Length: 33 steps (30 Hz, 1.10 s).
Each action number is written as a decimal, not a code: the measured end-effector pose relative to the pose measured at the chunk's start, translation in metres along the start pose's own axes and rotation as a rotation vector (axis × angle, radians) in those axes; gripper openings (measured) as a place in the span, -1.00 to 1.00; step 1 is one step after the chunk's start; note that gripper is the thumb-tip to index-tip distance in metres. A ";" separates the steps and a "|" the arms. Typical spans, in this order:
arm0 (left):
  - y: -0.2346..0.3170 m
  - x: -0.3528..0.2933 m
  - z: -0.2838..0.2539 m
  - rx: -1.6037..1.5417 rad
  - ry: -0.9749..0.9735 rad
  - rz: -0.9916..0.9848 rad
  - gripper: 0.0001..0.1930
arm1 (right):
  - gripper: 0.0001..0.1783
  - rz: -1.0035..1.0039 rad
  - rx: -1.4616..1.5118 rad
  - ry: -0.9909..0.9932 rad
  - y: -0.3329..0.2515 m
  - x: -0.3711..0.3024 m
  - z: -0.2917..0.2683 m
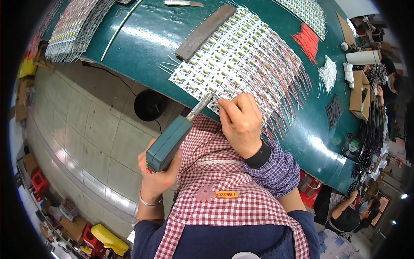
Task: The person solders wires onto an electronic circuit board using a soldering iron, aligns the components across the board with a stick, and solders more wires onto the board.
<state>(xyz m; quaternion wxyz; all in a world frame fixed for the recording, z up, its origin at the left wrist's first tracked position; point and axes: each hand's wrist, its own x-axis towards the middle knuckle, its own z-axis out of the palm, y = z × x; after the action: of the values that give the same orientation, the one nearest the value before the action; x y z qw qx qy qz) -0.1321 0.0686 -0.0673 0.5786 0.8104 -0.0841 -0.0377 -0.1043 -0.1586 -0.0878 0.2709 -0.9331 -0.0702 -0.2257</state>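
My left hand (159, 175) is wrapped round the handle of a green soldering gun (169, 142). Its metal tip points up and right, at the near edge of a panel of small white circuit boards (215, 71). Close beside that tip, my right hand (242, 125) is closed in a pinch on a thin wire, mostly hidden by the fingers. Rows of yellow-green parts cover the panel, and many red and white wires (282, 86) trail off its right side. Across the panel's upper left edge lies a dark flat bar (206, 32).
On the green table (151, 52) lie red wires (306, 41), white wires (328, 73) and dark wires (334, 111). A cardboard box (360, 95) and a white roll (363, 58) stand at right. Below the table edge is a black bucket (148, 105). A co-worker (351, 213) sits lower right.
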 end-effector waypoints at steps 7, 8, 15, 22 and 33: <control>0.000 0.002 0.003 -0.024 -0.007 -0.041 -0.82 | -0.78 -0.002 -0.010 0.006 0.003 -0.001 0.001; 0.000 0.002 0.004 -0.023 0.001 -0.031 -0.82 | -0.78 -0.002 -0.010 0.007 0.003 -0.001 0.000; -0.007 -0.003 0.002 0.074 0.019 0.013 -0.80 | -0.79 0.000 -0.010 0.009 0.005 -0.001 0.002; -0.009 -0.008 0.002 0.022 0.041 -0.013 -0.79 | -0.79 0.003 0.003 0.013 0.007 -0.001 0.003; -0.009 -0.011 0.000 0.012 0.060 0.031 -0.77 | -0.79 -0.054 0.030 0.023 0.003 -0.005 0.007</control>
<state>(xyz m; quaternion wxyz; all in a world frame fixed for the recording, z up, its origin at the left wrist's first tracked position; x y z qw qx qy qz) -0.1424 0.0735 -0.0765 0.5766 0.8131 -0.0796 -0.0040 -0.1051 -0.1572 -0.0969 0.2794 -0.9240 -0.0958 -0.2427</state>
